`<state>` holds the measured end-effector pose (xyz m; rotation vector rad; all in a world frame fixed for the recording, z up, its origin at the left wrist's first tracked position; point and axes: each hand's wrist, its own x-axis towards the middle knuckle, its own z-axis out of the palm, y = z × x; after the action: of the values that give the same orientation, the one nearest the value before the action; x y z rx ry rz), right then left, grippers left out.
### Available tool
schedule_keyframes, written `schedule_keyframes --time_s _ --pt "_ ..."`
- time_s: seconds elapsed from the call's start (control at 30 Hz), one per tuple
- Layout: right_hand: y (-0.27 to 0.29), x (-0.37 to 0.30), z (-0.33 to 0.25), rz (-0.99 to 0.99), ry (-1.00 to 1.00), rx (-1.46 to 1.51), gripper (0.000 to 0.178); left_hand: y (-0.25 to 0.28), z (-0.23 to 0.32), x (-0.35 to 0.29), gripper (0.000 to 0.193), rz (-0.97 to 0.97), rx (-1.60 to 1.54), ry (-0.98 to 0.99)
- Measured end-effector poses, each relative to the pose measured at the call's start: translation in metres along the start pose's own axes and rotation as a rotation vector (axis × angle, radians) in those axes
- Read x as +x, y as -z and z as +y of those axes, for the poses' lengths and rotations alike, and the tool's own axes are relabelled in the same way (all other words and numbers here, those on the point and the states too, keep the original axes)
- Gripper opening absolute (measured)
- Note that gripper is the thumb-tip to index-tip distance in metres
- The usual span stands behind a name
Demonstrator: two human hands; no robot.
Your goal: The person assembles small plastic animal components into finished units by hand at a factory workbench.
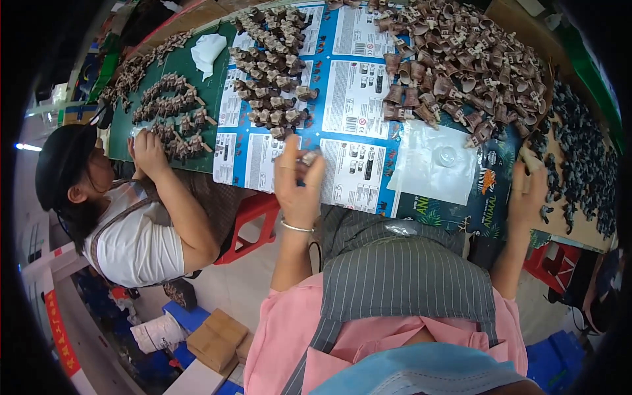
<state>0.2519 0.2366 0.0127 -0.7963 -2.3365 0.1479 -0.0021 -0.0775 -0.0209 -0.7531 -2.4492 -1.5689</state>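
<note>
My left hand (299, 181) is raised over the printed sheets, its thumb and fingers closed on a small grey-brown toy piece (310, 157). Just beyond it stand several rows of brown toy figures (266, 72). My right hand (528, 187) is at the right, between the brown pile and the dark pieces. Its fingers are curled, and what they hold, if anything, cannot be made out. A large heap of brown cup-shaped toy parts (461, 59) lies at the far right. Between my hands a clear round dish (446, 156) sits on a translucent plastic sheet (424, 174).
Small dark toy parts (582, 151) cover a cardboard surface (563, 217) on the right. At the left a co-worker (141, 230) handles pieces beside rows of brown parts (168, 99). A white crumpled bag (208, 54) lies on the green tabletop. A red stool (253, 227) stands below.
</note>
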Motion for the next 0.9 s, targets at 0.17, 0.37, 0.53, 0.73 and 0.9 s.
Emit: schedule_keyframes --time_s 0.17,0.37,0.53,0.73,0.9 --pt "0.0 -0.025 0.046 0.023 -0.034 -0.186 0.022 0.01 -0.01 0.019 0.076 0.09 -0.083 0.147" --pt "-0.009 -0.031 0.048 -0.056 -0.024 -0.157 0.023 0.006 -0.013 0.017 0.084 0.095 -0.228 0.214" --pt "0.0 -0.021 0.034 -0.059 -0.021 -0.07 0.025 -0.003 -0.009 0.001 0.062 0.123 0.031 -0.227" --pt "-0.009 -0.037 0.038 -0.082 -0.005 0.194 0.039 -0.063 0.057 0.038 0.036 -0.34 0.116 -0.52" --pt "0.017 -0.035 0.016 -0.124 -0.131 0.458 0.047 -0.076 0.052 0.044 0.032 -0.461 0.219 -0.622"
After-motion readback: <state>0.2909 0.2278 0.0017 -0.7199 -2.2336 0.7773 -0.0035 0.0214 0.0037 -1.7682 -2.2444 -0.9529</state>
